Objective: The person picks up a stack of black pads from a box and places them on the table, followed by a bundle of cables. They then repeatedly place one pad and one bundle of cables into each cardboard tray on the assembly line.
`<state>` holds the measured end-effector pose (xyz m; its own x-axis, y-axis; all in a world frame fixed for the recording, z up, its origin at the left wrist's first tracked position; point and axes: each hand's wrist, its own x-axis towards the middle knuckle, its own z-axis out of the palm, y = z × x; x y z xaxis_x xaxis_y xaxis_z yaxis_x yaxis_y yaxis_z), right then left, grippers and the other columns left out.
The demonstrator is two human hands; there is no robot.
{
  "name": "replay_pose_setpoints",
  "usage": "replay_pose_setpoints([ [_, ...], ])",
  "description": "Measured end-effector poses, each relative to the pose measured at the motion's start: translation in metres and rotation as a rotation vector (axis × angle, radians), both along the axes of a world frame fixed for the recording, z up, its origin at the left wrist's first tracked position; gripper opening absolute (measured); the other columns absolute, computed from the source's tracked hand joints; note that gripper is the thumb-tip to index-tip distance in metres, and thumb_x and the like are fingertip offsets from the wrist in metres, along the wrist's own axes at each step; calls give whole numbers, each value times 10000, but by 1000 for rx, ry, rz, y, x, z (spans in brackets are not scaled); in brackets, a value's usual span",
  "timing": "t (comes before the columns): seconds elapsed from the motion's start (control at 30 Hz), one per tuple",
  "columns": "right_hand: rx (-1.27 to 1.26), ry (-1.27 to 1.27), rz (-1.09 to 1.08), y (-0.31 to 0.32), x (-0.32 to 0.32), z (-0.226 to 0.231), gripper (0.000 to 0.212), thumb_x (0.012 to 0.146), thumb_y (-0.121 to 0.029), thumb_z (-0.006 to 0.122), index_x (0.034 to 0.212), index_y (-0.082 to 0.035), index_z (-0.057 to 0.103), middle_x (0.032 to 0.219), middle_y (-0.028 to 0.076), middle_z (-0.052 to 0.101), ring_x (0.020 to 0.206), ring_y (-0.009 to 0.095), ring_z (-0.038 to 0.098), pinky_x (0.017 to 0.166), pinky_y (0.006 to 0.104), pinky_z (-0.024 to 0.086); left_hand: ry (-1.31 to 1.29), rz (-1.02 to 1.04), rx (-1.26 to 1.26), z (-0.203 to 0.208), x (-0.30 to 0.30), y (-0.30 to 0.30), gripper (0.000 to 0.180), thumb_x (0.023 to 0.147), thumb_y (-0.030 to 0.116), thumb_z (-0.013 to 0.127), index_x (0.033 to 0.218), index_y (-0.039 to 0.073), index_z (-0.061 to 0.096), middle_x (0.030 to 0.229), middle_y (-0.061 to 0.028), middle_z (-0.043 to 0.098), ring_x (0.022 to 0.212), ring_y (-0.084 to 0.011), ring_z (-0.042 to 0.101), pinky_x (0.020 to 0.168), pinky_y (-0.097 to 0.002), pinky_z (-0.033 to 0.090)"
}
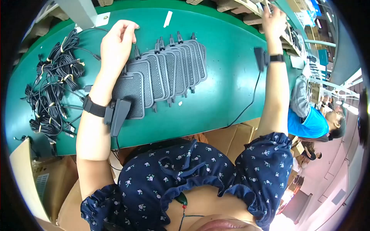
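Green counter (227, 50) carries grey mesh panels (163, 75), fanned at eleven o'clock; they seem light and stiff, best held by edges. My left fingers (122, 26) are half open, with nothing visible inside; my right fingers (278, 14), toward one o'clock, I cannot tell.

Left of the loosely curled left hand (116, 40) lie bundled black cables (63, 69), to its right grey mesh panels (158, 75) (fanned in an overlapping row), while the right hand (274, 24) reaches to a pale rack (251, 7).
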<state>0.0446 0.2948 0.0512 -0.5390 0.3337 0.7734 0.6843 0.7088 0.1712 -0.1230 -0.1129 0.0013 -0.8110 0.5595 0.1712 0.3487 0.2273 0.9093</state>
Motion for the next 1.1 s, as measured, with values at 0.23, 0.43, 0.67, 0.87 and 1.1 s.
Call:
replay_pose_setpoints([
  [0.23,-334,-452,983,-235,-41,24,270,756,-237,633,992,-108,608,965,87,582,904,285,537,789,365,422,-220,1,196,-5,-20,-7,183,887,203,494,903,54,598,627,24,552,477,-35,435,463,-184,355],
  [0.43,-474,-525,1308,-329,-48,15,513,632,-283,710,1084,-95,557,1095,96,524,968,280,515,824,393,403,-726,-421,1029,-51,-80,-22,257,922,222,446,1020,7,545,769,-36,572,583,-69,500,513,-185,371],
  [0.67,-461,-906,1196,-340,-37,17,784,573,-491,674,1202,-65,483,1328,193,342,1278,334,260,1036,498,226,-572,101,588,-9,-50,-11,218,895,194,479,981,11,563,694,3,544,503,-42,434,432,-175,268],
  [0.87,-495,-1093,1264,-333,-26,21,795,570,-461,686,1258,-134,459,1397,155,258,1326,320,166,1051,511,191,-547,93,596,-2,-39,-7,196,903,187,479,925,30,593,666,-1,553,490,-34,439,428,-171,308],
  [1.1,-580,-554,1389,-303,-38,19,270,683,-156,654,950,-127,632,999,18,612,957,204,566,819,339,463,-402,99,468,-8,-32,-8,192,905,191,481,918,37,594,657,10,539,485,-25,402,437,-173,299],
])
